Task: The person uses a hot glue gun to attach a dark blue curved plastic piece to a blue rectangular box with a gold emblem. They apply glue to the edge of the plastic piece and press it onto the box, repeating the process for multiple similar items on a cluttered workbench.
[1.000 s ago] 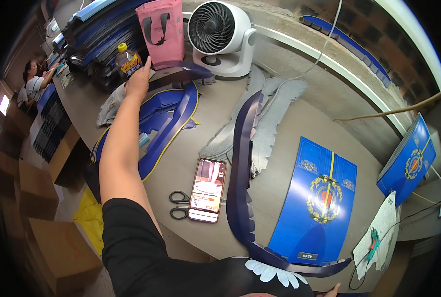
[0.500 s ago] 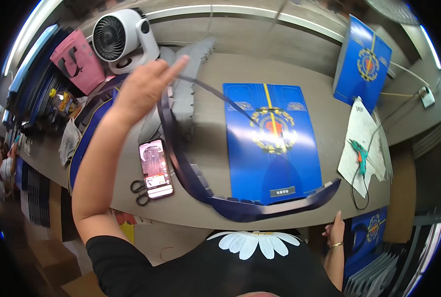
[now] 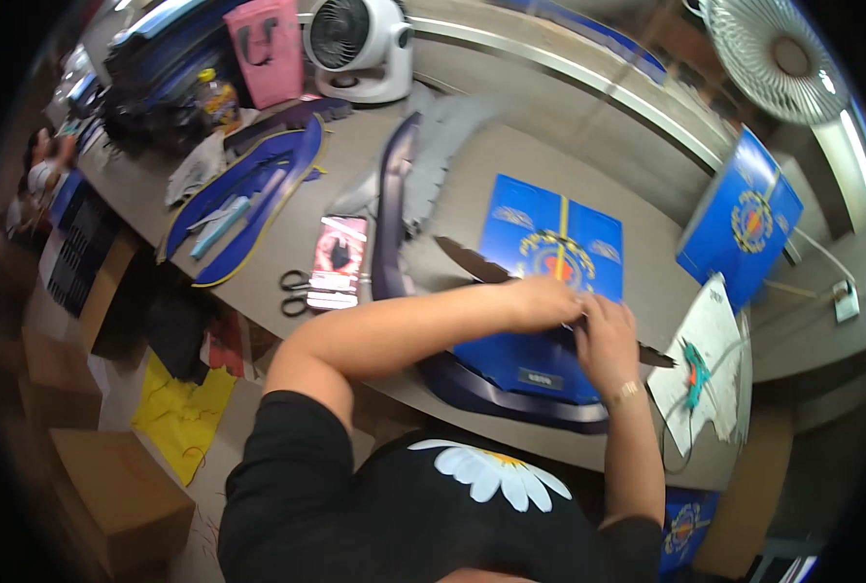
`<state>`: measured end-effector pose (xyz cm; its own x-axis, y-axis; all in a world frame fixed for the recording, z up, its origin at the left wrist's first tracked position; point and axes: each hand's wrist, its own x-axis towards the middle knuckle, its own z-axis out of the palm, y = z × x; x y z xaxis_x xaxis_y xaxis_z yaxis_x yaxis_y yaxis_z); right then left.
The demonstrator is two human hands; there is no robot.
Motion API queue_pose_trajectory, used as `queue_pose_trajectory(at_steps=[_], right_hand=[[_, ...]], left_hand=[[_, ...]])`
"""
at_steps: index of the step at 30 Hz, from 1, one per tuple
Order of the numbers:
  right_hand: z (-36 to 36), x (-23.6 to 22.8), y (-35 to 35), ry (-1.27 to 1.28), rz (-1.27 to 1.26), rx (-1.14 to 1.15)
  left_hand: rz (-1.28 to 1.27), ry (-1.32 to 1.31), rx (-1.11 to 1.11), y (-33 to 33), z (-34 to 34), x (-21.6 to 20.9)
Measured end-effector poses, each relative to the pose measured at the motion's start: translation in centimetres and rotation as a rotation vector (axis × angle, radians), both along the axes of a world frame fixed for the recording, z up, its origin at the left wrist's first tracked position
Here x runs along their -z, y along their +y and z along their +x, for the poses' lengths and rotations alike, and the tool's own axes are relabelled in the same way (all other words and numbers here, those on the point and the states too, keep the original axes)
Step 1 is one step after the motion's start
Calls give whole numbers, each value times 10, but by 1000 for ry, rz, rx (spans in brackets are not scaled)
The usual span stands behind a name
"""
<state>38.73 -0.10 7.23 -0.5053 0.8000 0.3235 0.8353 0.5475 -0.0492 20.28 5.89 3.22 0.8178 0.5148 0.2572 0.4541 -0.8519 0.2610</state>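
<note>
My left hand (image 3: pixel 547 303) and my right hand (image 3: pixel 608 340) meet above a blue printed panel (image 3: pixel 598 257). Both are closed on a dark strip with a notched edge (image 3: pixel 470 260). One end of the strip reaches out past my left hand, the other past my right wrist. The fingers partly hide its middle. Under my forearms lies the panel, flat on the table. A dark blue glossy band (image 3: pixel 390 194) curves round the panel's left and near sides; my left arm covers part of it.
A phone (image 3: pixel 338 260) and black-handled scissors (image 3: pixel 297 291) lie left of the band. Grey notched pieces (image 3: pixel 438 160) lie behind it. A green glue gun (image 3: pixel 694 374) rests on white sheets at right. A white fan (image 3: pixel 360 49) and blue curved pieces (image 3: pixel 258 185) are at left.
My left hand has come down and right from its raised position, and my right hand up from the table's front edge. Both now hold the strip. The whole view has shifted.
</note>
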Motion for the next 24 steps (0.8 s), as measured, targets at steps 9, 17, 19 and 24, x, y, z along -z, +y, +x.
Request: queue_pose_trajectory(at_steps=[9, 17, 19, 24], right_hand=[[19, 31, 29, 29, -113, -94], [34, 17, 24, 411, -126, -206], [38, 17, 20, 594, -197, -172], [36, 18, 2, 504, -192, -28]], left_hand=[[122, -144, -289, -13, -64, -4], [109, -6, -255, -23, -51, -1], [131, 17, -245, -27, -50, 1], [170, 34, -227, -34, -49, 12]])
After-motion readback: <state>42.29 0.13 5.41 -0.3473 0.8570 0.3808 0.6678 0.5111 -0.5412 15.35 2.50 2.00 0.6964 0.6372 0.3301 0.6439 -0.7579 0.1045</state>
